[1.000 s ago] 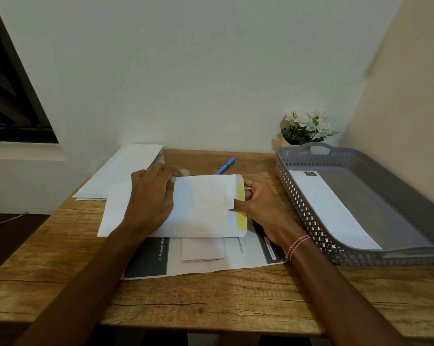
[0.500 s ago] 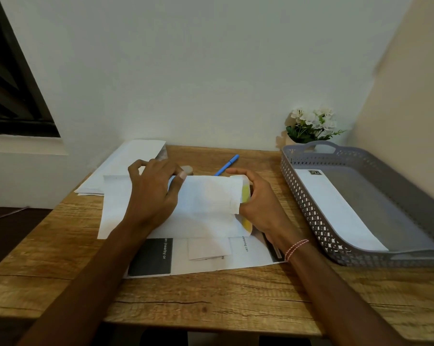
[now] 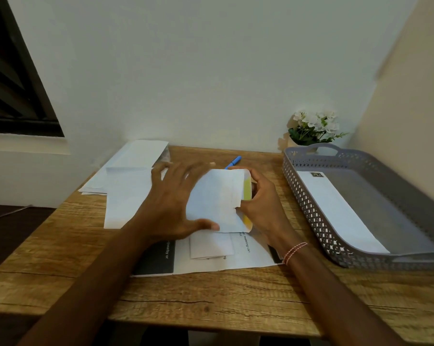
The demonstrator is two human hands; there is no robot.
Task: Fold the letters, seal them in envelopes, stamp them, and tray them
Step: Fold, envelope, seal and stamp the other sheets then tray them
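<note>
The right hand (image 3: 260, 203) curls its fingers round one end of the envelope (image 3: 216, 201) and pinches it next to the yellow strip (image 3: 247, 193). The left hand (image 3: 176, 203) is spread wide and looks blurry. Its fingers are behind the envelope and its thumb touches the bottom edge. The envelope is in the middle of the table (image 3: 211, 295), over a folded letter (image 3: 211, 245) and a printed sheet (image 3: 250, 253). A second envelope (image 3: 335, 211) lies flat in the gray tray (image 3: 308, 208) on the right. A blue pen (image 3: 234, 161) lies near the back.
</note>
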